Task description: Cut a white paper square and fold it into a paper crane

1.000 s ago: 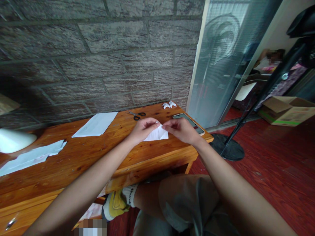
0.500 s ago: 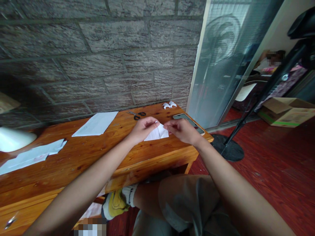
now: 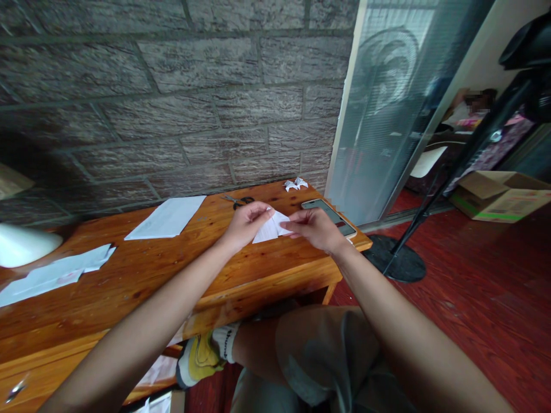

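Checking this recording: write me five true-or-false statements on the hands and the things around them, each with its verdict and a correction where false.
1. The left hand and right hand both grip the paper. True.
2. The right hand holds the scissors. False: the scissors lie on the table.
3. The right hand partly hides the phone. True.
4. The carton is closed. False: the carton stands open.
5. Small folded shapes sit on the table. True.

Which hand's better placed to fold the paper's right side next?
Probably the right hand: its fingers are at the right edge of the paper, while the left hand pinches the top.
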